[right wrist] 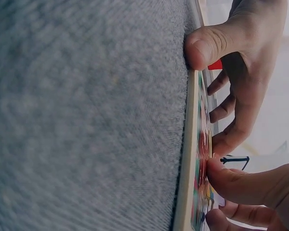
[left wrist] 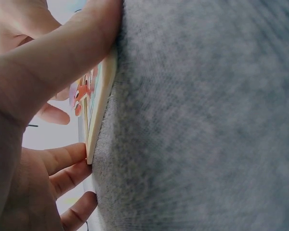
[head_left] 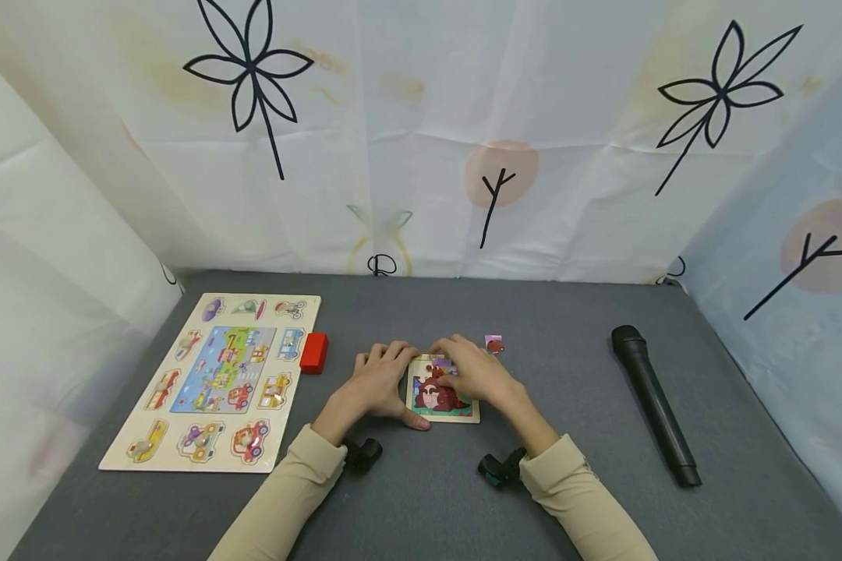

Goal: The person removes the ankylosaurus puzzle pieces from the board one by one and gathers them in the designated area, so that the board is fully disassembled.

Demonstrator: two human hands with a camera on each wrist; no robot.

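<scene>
**Grey tabletop before a flower-printed white backdrop: two hands at a puzzle board**

The small puzzle board lies flat at the table's centre, its picture upright to the person, with the green lower band toward the near edge. Its sides look nearly equal; a long axis cannot be told. The left hand, fingers spread, holds the left side, thumb at the near corner. The right hand pinches a puzzle piece, tilted above the board. A loose piece lies just beyond. At left, a red block touches a large puzzle board; at right, a black microphone slants, head pointing away.
</scene>
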